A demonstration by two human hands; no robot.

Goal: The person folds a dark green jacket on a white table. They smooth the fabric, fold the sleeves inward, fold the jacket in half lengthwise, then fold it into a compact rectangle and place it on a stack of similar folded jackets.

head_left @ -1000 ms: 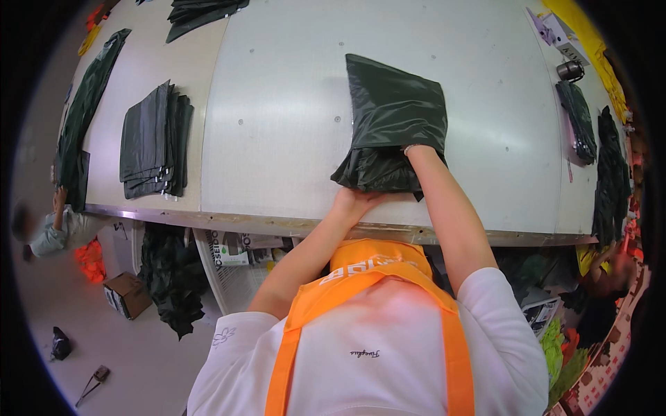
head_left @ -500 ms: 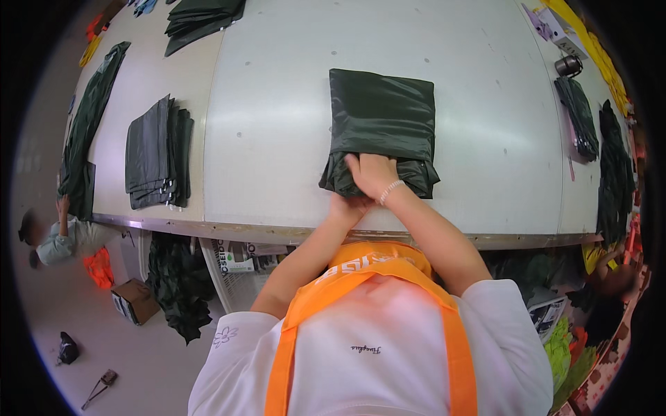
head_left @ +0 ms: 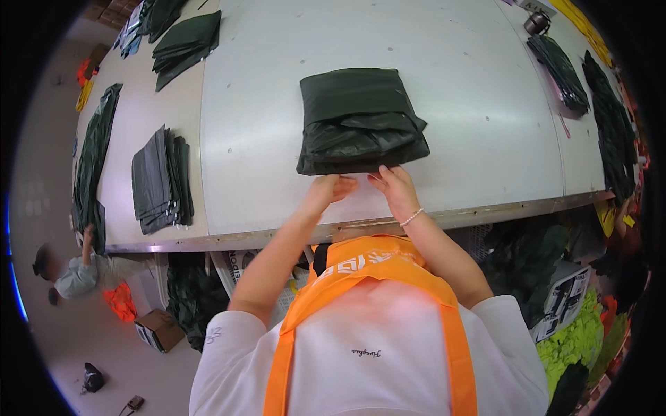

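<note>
A dark green, glossy folded garment (head_left: pixel 354 90) lies in front of me on the pale table, squared off like a flat packet. Its near half is a loose, rumpled layer, with a fold line running across the middle. Just short of its near edge is my left hand (head_left: pixel 331 190), fingers stretched to the right and holding nothing. My right hand (head_left: pixel 397 191) is open, thumb apart, its fingertips at the garment's near edge. Whether those fingertips press on the cloth I cannot tell.
Stacked dark green folded pieces (head_left: pixel 161 182) lie to the left, with another stack (head_left: pixel 186 45) farther back. A long dark garment (head_left: pixel 97 159) lies by the left edge. At right are folded pieces (head_left: pixel 559 73) and a dark cup (head_left: pixel 537 23). Another person (head_left: pixel 80 274) is at far left.
My hands have come out from the garment's near opening and moved apart to its near edge. The garment now lies with its near part spread and rumpled. The view has shifted.
</note>
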